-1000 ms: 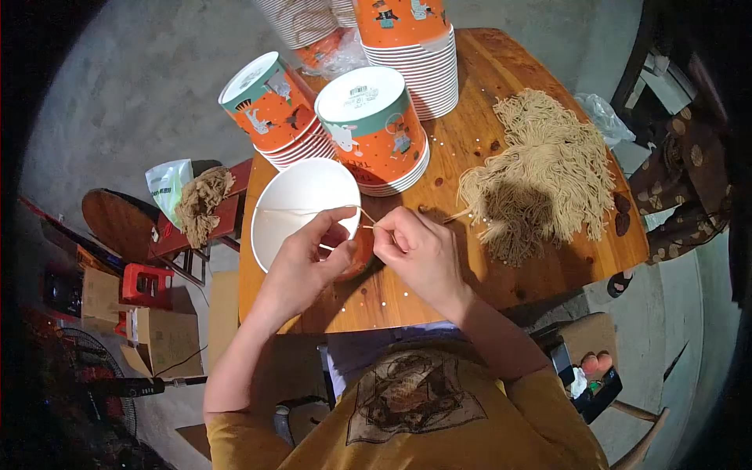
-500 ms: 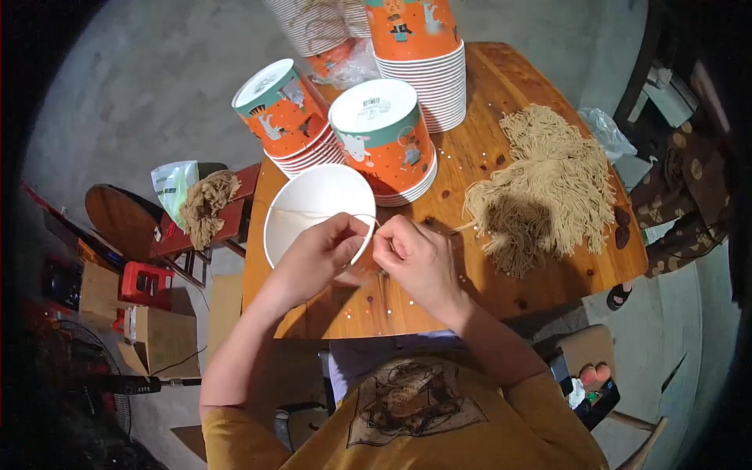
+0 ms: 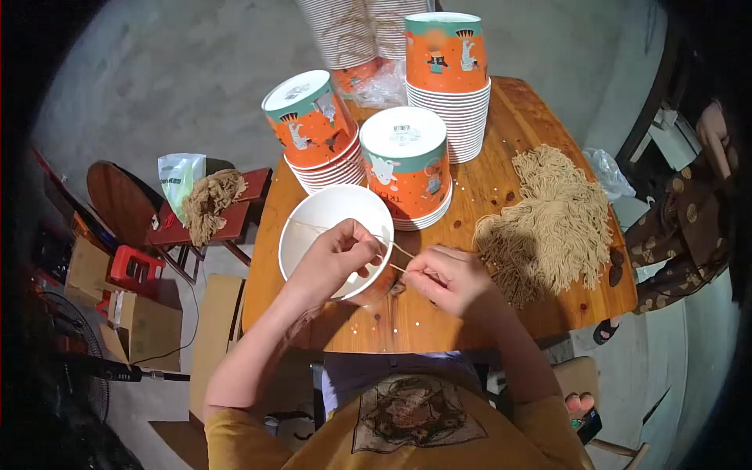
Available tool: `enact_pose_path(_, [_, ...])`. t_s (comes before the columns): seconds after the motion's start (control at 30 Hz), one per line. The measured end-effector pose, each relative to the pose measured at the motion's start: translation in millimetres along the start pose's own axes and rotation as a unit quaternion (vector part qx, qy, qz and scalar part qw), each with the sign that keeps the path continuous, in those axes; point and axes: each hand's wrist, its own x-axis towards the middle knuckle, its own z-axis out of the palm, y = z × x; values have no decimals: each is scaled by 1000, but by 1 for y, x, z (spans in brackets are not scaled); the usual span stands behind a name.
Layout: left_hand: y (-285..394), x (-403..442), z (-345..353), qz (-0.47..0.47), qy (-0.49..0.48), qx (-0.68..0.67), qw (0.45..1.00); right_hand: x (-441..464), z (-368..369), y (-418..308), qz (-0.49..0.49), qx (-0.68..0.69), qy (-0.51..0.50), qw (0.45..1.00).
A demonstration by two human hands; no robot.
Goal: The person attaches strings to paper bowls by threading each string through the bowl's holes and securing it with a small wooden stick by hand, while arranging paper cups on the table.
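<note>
Two bare hands meet at a white-lined paper tub (image 3: 321,207) on the near left of the wooden table (image 3: 564,313): the left hand (image 3: 333,262) pinches a thin beige cord (image 3: 403,250) over the mouth, the right hand (image 3: 450,280) pinches it just right of the rim. Three stacks of upturned orange tubs (image 3: 407,184) stand farther off, a heap of tan cords (image 3: 568,227) lies right

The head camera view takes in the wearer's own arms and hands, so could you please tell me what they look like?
The left hand and right hand are bare, with no gloves, and the forearms are uncovered. The left sleeve and right sleeve are short, loose and mustard yellow, part of a shirt with a dark print on its front.
</note>
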Motion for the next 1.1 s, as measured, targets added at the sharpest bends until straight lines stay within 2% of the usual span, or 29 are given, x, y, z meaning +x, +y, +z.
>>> enact_pose_path(0.1, [3,3,6,-5,14,-70,997,6,-1,-2,-27,-47,-18,998])
enact_pose_path(0.17, [7,3,9,-7,21,-83,996,11,2,2,-104,-46,-24,993])
enact_pose_path(0.23, [6,2,10,-13,29,-98,995,13,3,0,-100,-52,-36,993])
enact_pose_path(0.4, [2,2,8,18,-38,-81,996,17,5,-3,-92,-44,-46,994])
enact_pose_path(0.47, [2,0,7,14,-42,-87,995,16,3,-5,-38,-44,-81,995])
enact_pose_path(0.7, [-1,0,5,-9,-63,-88,994,17,-2,-17,-23,-49,-101,993])
enact_pose_path(0.8, [2,-4,7,-21,-71,-92,993,18,-16,-26,29,-47,-137,989])
enact_pose_path(0.87, [1,-4,6,-26,-81,-90,992,23,-23,-26,8,13,-126,992])
enact_pose_path(0.93, [0,-4,7,-31,-90,-88,992,29,-27,-21,-18,14,-122,992])
enact_pose_path(1.0, [1,-5,10,1,-90,-81,993,37,-28,-24,-43,16,-118,992])
enact_pose_path(1.1, [-4,-4,7,-18,-101,-64,993,52,-24,-36,-84,-3,-105,991])
